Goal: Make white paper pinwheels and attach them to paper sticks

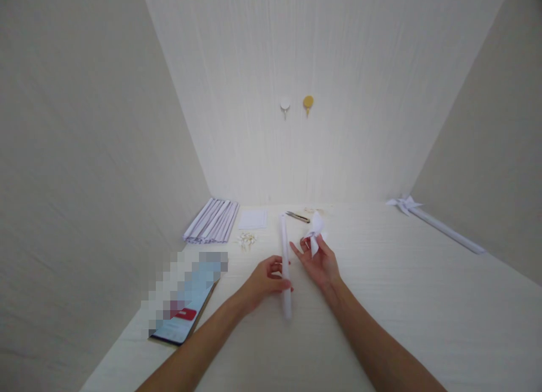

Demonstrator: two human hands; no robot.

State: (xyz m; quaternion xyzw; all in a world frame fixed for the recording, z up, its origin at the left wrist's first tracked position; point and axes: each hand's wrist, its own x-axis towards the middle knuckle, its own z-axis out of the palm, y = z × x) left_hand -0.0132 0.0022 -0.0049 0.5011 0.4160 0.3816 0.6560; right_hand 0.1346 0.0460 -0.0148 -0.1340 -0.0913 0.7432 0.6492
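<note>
My left hand [266, 280] is wrapped round a long white rolled paper stick [285, 251] that lies lengthwise on the pale table [381, 301]. Just right of it, my right hand [318, 262] pinches a small white folded paper pinwheel [315, 229] between thumb and fingers, held a little above the table. The pinwheel is close to the stick's far end but apart from it.
A stack of white paper sticks [212, 220], a pad of white square sheets [253, 218], a heap of small pins [246, 239] and scissors [297, 216] lie at the back. A phone [186, 307] lies front left. A finished pinwheel on a stick [432, 222] rests far right. Two wall hooks [296, 104] hang above.
</note>
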